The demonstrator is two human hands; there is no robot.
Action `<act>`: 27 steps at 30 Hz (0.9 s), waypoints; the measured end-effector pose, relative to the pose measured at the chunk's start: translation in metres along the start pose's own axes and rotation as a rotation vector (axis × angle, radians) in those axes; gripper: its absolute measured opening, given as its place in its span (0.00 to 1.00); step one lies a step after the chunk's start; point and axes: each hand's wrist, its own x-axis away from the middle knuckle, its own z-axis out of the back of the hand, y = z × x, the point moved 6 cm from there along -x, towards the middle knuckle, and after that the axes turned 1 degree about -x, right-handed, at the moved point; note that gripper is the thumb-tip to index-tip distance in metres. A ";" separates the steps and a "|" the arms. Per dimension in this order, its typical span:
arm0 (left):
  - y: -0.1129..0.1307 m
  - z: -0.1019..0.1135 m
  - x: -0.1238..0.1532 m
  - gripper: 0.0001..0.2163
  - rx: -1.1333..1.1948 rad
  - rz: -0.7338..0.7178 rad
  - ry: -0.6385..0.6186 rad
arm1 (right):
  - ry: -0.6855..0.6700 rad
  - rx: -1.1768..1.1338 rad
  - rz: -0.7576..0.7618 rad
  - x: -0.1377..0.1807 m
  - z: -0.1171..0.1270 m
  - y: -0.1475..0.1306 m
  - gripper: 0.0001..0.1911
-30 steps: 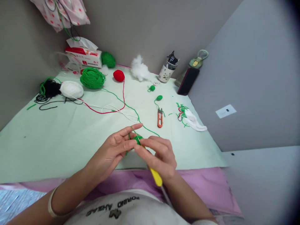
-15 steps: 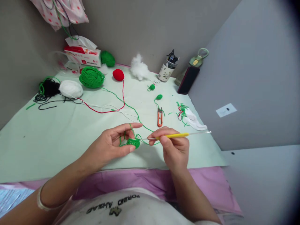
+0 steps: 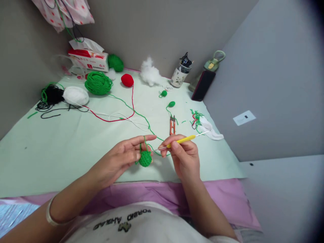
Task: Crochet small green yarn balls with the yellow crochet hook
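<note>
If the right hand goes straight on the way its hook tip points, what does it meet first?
Probably the green crochet piece pinched in the left hand: the crochet hook in the right hand aims its metal tip at its upper edge. Depth is unclear; the looped yarn there might catch first.

One view only, worn on the person's head. It looks forward and down over the counter to the far wall and the right wall. It sits close above the left hand and right hand (the shirt fills the near edge).
</note>
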 end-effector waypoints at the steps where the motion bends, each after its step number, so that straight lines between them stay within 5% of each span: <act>1: 0.000 0.001 0.000 0.23 0.011 0.009 -0.002 | 0.010 -0.021 -0.016 0.000 0.001 0.000 0.08; 7: 0.006 0.000 0.000 0.25 -0.123 -0.088 0.068 | -0.008 -0.064 0.002 0.001 -0.005 0.004 0.07; 14: 0.015 -0.002 -0.004 0.32 -0.261 -0.163 0.238 | -0.039 0.352 0.272 0.001 -0.022 -0.007 0.08; 20: 0.041 -0.002 -0.024 0.35 -0.348 -0.124 0.028 | -0.158 0.262 0.230 -0.029 -0.022 -0.020 0.07; 23: 0.060 -0.001 -0.036 0.38 -0.436 -0.140 0.047 | -0.284 0.302 0.201 -0.052 -0.023 -0.030 0.06; 27: 0.063 -0.010 -0.051 0.39 -0.408 -0.140 -0.003 | -0.475 0.248 -0.034 -0.077 -0.022 -0.028 0.04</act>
